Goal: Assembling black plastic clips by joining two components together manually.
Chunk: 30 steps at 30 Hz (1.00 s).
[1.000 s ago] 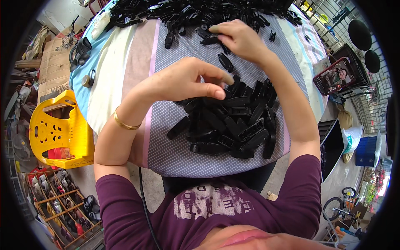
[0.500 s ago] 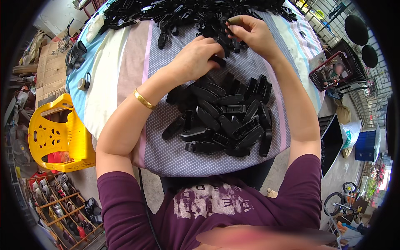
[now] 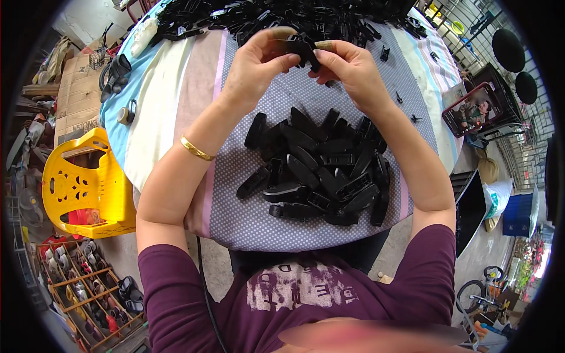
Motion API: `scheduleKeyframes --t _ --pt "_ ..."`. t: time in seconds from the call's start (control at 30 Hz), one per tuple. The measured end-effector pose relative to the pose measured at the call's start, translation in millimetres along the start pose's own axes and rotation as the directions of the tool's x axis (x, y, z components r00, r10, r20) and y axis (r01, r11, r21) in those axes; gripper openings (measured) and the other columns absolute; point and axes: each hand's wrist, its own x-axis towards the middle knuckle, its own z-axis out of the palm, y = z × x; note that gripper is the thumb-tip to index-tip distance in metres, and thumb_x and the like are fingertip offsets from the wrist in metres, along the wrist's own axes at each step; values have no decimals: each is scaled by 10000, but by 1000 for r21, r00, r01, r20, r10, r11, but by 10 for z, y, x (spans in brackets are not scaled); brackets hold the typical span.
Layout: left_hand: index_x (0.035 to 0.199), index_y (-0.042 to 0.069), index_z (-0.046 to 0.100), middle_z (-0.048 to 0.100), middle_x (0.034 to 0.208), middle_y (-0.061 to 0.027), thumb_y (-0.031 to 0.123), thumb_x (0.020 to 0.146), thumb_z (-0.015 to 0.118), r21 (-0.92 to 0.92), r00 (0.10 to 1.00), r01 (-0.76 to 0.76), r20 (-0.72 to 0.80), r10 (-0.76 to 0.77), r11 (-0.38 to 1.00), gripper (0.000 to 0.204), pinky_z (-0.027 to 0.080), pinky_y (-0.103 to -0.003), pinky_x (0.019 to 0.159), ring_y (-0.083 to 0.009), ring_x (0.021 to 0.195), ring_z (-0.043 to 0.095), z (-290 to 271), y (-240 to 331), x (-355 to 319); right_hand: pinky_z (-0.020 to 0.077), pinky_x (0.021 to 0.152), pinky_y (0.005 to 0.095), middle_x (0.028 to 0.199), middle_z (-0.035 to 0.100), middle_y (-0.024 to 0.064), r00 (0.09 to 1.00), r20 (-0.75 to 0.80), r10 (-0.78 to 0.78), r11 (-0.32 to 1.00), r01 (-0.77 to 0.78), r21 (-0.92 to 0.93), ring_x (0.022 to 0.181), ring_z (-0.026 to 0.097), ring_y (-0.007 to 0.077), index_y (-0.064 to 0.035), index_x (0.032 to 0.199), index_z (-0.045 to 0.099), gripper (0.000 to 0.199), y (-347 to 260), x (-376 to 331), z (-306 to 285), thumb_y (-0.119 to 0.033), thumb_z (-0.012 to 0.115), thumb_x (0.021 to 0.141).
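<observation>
My left hand [image 3: 259,66] and my right hand [image 3: 348,69] meet over the far middle of the table, both closed on a black plastic part [image 3: 302,50]. It looks like two pieces brought together, but the fingers hide where they join. Tan covers wrap some fingertips. Closer to me lies a heap of long, rounded black plastic pieces [image 3: 303,167], several showing a hollow slotted side. Beyond my hands a wide heap of smaller black plastic parts [image 3: 206,16] spreads along the far edge.
A striped, dotted cloth [image 3: 235,226] covers the table. A few loose black bits [image 3: 384,53] lie to the right. At the left edge are black sandals [image 3: 116,76] and a small round object [image 3: 126,112]. A phone [image 3: 469,110] stands at right; a yellow chair [image 3: 76,194] at left.
My left hand has risen from the near heap with a black piece. My right hand has come back from the far heap, and both now meet at one part.
</observation>
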Motion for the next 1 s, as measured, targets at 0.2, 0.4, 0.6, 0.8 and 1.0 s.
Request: scheduleKeyframes --t 0.2,0.4,0.6,0.8,1.0 --pt "1082 6 578 630 919 -52 -5 762 627 119 999 24 43 -29 993 323 463 -206 697 -89 806 568 -39 7 1 476 585 195 797 628 65 996 30 -81 970 86 -226 687 613 112 15 1022 591 222 -11 -12 -16 -114 559 845" --pt "1077 -4 583 628 906 -42 68 795 622 75 997 69 -26 -67 995 294 456 -195 710 -75 804 560 58 29 -45 468 592 184 786 626 51 975 -55 -216 824 152 -545 686 592 81 17 977 594 194 16 -43 69 -113 579 834" --pt "1091 21 586 629 952 -41 134 843 576 -59 992 114 -44 -117 992 272 434 -224 751 -98 829 551 19 30 -45 471 625 204 804 628 39 997 -5 -77 917 69 -393 717 582 77 -10 1013 580 262 62 -49 150 -171 624 811" --pt "1019 0 615 634 922 -68 71 814 595 -2 995 -14 97 14 1000 218 458 -230 792 -114 845 581 -1 121 -32 473 633 206 769 634 27 997 80 -24 917 54 -395 703 578 67 1 1005 606 245 -51 -91 150 -150 620 812" --pt "1024 3 616 636 925 -69 70 810 598 -126 995 34 100 -21 991 224 454 -244 811 -121 859 582 4 85 -45 476 624 204 740 631 27 994 46 -96 921 106 -374 665 573 65 15 976 623 208 -14 -149 212 -106 618 807"
